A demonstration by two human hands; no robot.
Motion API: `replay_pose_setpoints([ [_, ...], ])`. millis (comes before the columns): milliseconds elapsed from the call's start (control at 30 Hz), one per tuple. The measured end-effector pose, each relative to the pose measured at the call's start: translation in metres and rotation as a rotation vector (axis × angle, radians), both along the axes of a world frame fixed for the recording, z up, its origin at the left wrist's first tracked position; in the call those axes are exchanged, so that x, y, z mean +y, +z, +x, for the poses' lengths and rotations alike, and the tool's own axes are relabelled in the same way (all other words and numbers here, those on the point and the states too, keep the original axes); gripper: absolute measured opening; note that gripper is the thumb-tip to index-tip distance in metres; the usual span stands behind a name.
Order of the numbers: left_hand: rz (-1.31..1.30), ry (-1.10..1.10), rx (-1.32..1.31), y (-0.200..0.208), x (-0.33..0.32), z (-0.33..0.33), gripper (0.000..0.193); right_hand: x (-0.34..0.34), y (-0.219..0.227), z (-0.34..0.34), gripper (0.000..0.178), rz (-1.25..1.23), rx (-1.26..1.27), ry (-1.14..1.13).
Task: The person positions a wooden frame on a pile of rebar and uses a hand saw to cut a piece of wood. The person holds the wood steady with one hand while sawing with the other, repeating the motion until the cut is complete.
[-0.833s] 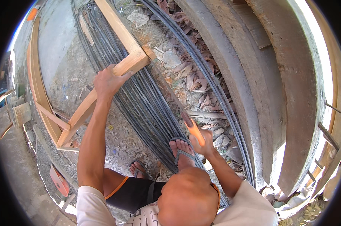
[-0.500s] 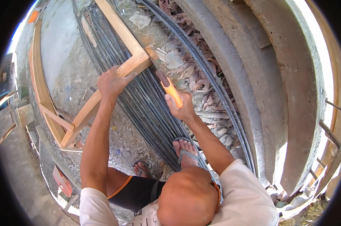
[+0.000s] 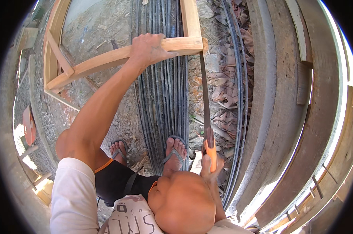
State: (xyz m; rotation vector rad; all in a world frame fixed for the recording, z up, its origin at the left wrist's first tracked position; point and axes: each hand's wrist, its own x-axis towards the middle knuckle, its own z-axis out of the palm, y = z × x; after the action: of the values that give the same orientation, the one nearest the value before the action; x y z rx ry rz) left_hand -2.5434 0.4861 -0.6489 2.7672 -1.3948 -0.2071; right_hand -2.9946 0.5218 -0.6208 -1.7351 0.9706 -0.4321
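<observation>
My left hand [image 3: 148,50] is wrapped over the near bar of a light wooden frame [image 3: 110,56], a little left of its right corner. The fingers on the bar's far side are partly hidden. My right hand [image 3: 213,167] grips the orange handle of a handsaw [image 3: 206,93] low on the right, beside my bare knee [image 3: 182,202]. The long dark blade points away from me, its far end at the outer side of the frame's corner. Whether its teeth are in the wood, I cannot tell.
A bundle of dark steel rebars [image 3: 163,97] runs beneath the frame, my sandalled foot [image 3: 174,154] on it. More long bars [image 3: 239,78] lie to the right, past dry leaves and rubble [image 3: 219,91]. Wide wooden planks [image 3: 278,78] line the right side. A red-handled tool [image 3: 29,124] lies far left.
The right hand has drawn the saw back toward my body, uncovering much of its blade. My left hand keeps its hold on the frame. The view has turned.
</observation>
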Motion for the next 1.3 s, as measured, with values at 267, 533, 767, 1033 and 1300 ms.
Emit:
replay_pose_setpoints([
  [267,-0.073,0.005,-0.036,-0.011,0.016,0.002,0.078,-0.059,-0.045,0.123,0.034,0.091,-0.134,-0.04],
  [533,-0.03,0.031,-0.017,-0.006,0.008,-0.006,0.08,-0.003,-0.081,0.023,0.037,-0.125,-0.204,-0.045],
  [767,-0.003,0.035,-0.014,0.0,0.009,-0.003,0.078,-0.066,-0.094,0.125,0.029,0.095,-0.202,-0.041],
  [1033,0.007,0.045,0.044,0.0,0.01,0.0,0.079,0.015,-0.08,0.013,0.044,-0.149,-0.098,0.012],
  [1300,0.034,0.029,0.032,0.002,0.009,-0.002,0.079,-0.053,-0.069,0.114,0.032,-0.007,-0.191,-0.057],
])
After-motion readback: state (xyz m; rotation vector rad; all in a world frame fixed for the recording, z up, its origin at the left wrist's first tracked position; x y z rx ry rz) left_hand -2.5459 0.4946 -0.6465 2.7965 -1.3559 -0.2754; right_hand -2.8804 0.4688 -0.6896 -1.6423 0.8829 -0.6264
